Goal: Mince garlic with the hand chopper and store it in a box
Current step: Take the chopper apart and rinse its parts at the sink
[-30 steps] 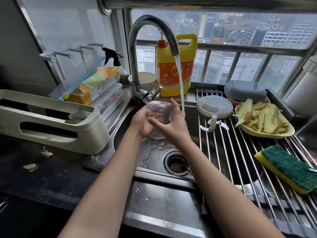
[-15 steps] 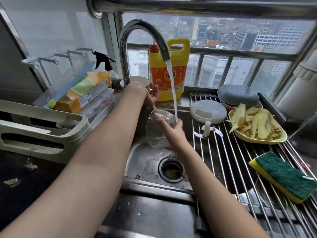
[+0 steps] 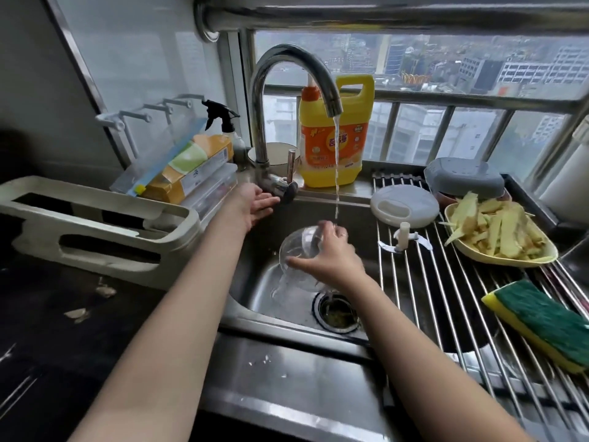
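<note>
Right hand point(image 3: 331, 261): grasping clear bowl point(image 3: 298, 250), tipped over sink point(image 3: 376, 314). Left hand point(image 3: 259, 204): released, fingers straight, beside tap lever point(image 3: 290, 169). Water running.

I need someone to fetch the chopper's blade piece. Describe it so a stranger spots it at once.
Start at the sink and look right, to the steel roll-up rack laid across it. The blade piece stands on the rack just in front of the round white lid. It alone has a white post with curved blades fanning out at its base.

Sponge point(image 3: 541, 327), lid point(image 3: 404, 206) on rack point(image 3: 446, 298)
</note>
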The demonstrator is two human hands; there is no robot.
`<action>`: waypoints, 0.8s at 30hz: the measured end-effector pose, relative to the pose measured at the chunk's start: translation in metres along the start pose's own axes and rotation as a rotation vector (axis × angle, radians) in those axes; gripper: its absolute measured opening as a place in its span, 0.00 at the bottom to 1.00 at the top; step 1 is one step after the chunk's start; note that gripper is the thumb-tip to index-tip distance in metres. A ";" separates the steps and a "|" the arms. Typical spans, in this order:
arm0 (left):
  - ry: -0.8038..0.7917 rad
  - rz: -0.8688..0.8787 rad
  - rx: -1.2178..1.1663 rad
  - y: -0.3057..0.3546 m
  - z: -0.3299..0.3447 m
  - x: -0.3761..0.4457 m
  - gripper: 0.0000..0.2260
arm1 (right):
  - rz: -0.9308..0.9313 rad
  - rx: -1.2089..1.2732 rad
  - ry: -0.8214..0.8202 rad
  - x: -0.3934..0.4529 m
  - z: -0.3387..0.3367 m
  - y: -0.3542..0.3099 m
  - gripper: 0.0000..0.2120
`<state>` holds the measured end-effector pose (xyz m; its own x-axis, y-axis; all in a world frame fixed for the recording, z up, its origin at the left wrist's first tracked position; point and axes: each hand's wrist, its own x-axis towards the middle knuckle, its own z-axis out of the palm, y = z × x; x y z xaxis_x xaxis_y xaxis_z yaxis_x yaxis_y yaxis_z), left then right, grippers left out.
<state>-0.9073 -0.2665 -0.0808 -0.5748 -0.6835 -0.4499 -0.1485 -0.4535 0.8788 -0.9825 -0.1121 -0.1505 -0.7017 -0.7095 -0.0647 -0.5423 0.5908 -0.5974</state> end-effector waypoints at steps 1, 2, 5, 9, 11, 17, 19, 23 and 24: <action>0.056 0.019 0.031 -0.008 -0.006 -0.004 0.17 | -0.025 -0.059 0.054 -0.003 -0.004 -0.005 0.52; 0.078 0.019 0.032 -0.016 -0.011 -0.007 0.15 | -0.051 -0.103 0.098 -0.006 -0.010 -0.013 0.52; 0.142 0.013 0.018 -0.043 -0.021 -0.014 0.12 | -0.182 -0.106 0.149 -0.018 -0.038 -0.034 0.51; 0.146 0.038 0.146 -0.087 -0.023 -0.022 0.10 | -0.330 -0.057 0.112 -0.050 -0.098 -0.039 0.42; 0.148 0.176 0.234 -0.095 -0.021 -0.025 0.10 | -0.272 -0.035 -0.078 -0.068 -0.132 -0.028 0.39; 0.034 0.298 0.506 -0.101 -0.020 -0.024 0.11 | -0.018 -0.196 -0.301 -0.094 -0.157 0.022 0.48; 0.034 0.342 0.587 -0.104 -0.024 -0.021 0.10 | 0.011 -0.231 -0.276 -0.094 -0.144 0.031 0.50; 0.041 0.377 0.645 -0.106 -0.027 -0.021 0.08 | 0.021 -0.391 -0.180 -0.091 -0.126 0.032 0.57; 0.096 0.417 0.678 -0.105 -0.026 -0.022 0.09 | -0.001 -0.423 -0.134 -0.093 -0.124 0.024 0.56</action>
<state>-0.8581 -0.2191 -0.1669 -0.6237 -0.7802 -0.0475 -0.4111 0.2758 0.8689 -0.9878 0.0160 -0.0598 -0.6500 -0.7373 -0.1838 -0.7040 0.6754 -0.2195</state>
